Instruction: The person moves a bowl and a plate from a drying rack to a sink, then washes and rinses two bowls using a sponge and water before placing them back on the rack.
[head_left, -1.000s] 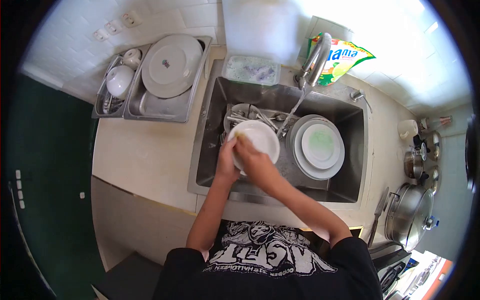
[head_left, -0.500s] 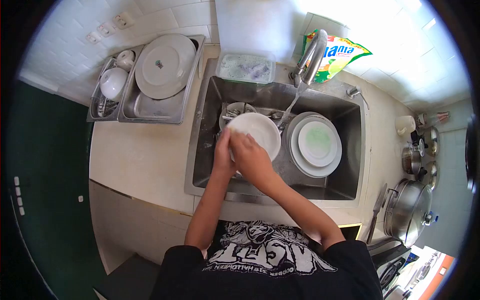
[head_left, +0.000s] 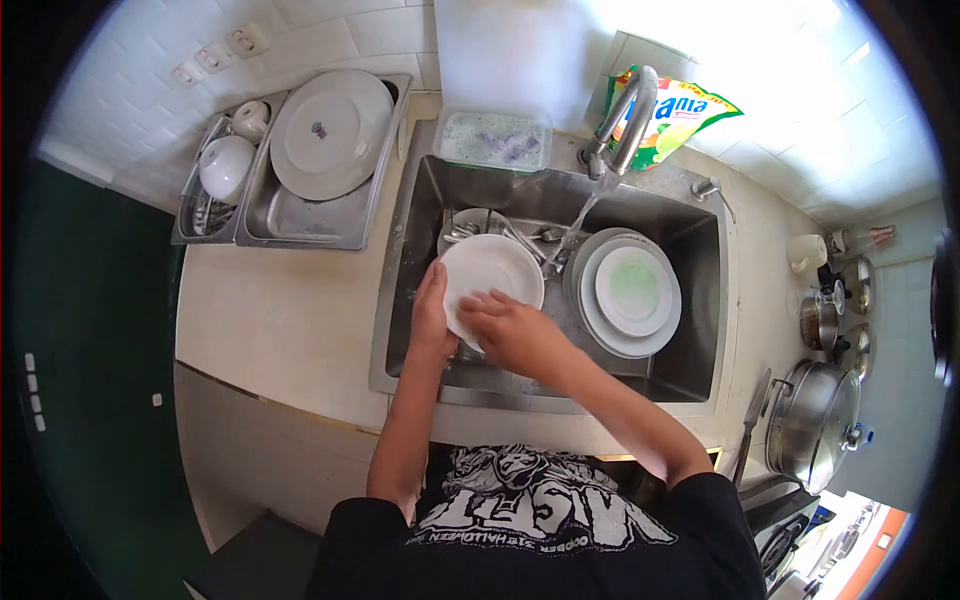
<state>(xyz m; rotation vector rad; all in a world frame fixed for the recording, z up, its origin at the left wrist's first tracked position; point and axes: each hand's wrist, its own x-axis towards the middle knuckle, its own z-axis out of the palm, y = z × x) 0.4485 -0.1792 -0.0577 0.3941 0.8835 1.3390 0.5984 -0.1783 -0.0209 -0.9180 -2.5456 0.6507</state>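
My left hand (head_left: 431, 318) grips a white plate (head_left: 497, 268) by its left edge, thumb on the rim, tilting it above the sink (head_left: 420, 205). Across the lower part of the plate's face lies my right hand (head_left: 522, 338), fingers stretched out and slightly blurred. No sponge shows under it. Behind the held plate sit a bowl or dish and several pieces of cutlery (head_left: 527, 243). To the right, a stack of plates (head_left: 667, 318) rests in the sink, the top plate (head_left: 633, 285) marked with pale green suds.
Water runs from the faucet (head_left: 637, 115) into the sink. A soapy plastic container (head_left: 493, 140) and a detergent bag (head_left: 672, 120) stand behind it. A steel rack (head_left: 312, 225) holds large plates at left; a knife (head_left: 752, 425) and lidded pot (head_left: 812, 425) lie at right.
The plate has shifted slightly left and down. My right hand has moved from the plate's left edge, beside my left hand, rightward across its face.
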